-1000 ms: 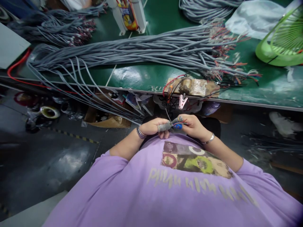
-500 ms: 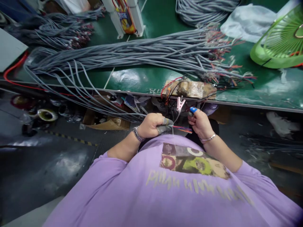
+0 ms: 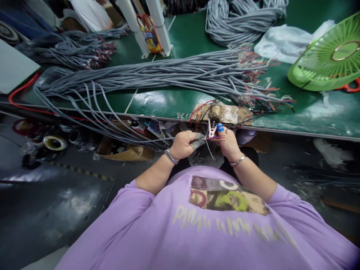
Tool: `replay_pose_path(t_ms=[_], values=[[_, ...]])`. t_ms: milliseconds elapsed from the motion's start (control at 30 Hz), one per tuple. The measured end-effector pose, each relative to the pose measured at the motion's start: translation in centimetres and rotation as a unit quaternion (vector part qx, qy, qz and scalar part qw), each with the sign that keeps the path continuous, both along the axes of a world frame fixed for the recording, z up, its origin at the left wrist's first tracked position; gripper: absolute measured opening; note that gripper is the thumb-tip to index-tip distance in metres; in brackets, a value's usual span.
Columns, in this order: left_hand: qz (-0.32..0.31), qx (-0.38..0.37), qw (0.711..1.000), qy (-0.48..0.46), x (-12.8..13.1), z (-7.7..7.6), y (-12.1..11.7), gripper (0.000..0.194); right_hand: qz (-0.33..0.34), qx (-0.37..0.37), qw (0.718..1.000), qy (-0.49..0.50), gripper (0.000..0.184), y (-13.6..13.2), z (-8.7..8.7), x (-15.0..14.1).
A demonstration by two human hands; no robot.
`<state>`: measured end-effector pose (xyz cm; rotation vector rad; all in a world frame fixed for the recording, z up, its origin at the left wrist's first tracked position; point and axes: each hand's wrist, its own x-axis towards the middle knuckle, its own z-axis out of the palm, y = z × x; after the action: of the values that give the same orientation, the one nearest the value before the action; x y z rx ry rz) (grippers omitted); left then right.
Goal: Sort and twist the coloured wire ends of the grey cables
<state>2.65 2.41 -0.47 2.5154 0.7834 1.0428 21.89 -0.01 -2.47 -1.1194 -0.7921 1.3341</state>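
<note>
A cable bundle [image 3: 146,75] lies along the bench [image 3: 182,45], wire ends [image 3: 254,67] to the right. Behind it, left to right, are a second cable pile [image 3: 67,50], a frame [image 3: 161,26], a coil [image 3: 239,26] and a bag [image 3: 284,43]; a fan [image 3: 334,52] stands farther right. A block [image 3: 230,114] sits before the bundle, at the front edge. Below the bench, left of the left hand [image 3: 184,144], lies a carton [image 3: 131,152].

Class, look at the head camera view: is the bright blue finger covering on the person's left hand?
No, the blue covering is on the right hand, near the thin coloured wires.
</note>
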Motion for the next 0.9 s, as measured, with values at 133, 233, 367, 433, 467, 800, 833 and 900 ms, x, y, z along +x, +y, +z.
replay_pose_path(t_ms=[133,233,367,433,467,800,833,900], values=[[-0.001,-0.007,0.999,0.036,0.3,-0.8,0.6,0.029,0.064,-0.042,0.994,0.08,0.064,0.4,-0.1,-0.4],[-0.004,-0.013,0.998,0.059,0.5,-1.2,0.8,0.03,0.072,-0.062,0.986,0.134,0.063,0.7,0.3,-0.6],[-0.006,-0.02,0.997,0.08,0.7,-1.4,0.8,0.034,0.054,-0.068,0.983,0.16,0.059,1.0,0.7,-0.9],[-0.007,-0.016,0.996,0.093,0.9,-1.4,0.9,0.036,0.047,-0.074,0.982,0.165,0.059,1.1,0.7,-1.0],[-0.008,-0.012,0.995,0.1,1.0,-1.5,0.9,0.037,0.044,-0.077,0.982,0.167,0.06,1.1,0.7,-1.0],[-0.038,-0.033,0.994,0.095,0.6,-1.0,-0.2,0.039,0.071,-0.1,0.96,0.252,0.06,0.5,-0.3,-0.8],[-0.044,-0.037,0.994,0.091,0.3,-0.7,-0.6,0.038,0.069,-0.104,0.958,0.258,0.06,0.4,-0.3,-0.6],[-0.056,-0.04,0.994,0.08,-0.2,-0.3,-1.4,0.036,0.063,-0.119,0.955,0.264,0.062,0.1,-0.3,-0.3]])
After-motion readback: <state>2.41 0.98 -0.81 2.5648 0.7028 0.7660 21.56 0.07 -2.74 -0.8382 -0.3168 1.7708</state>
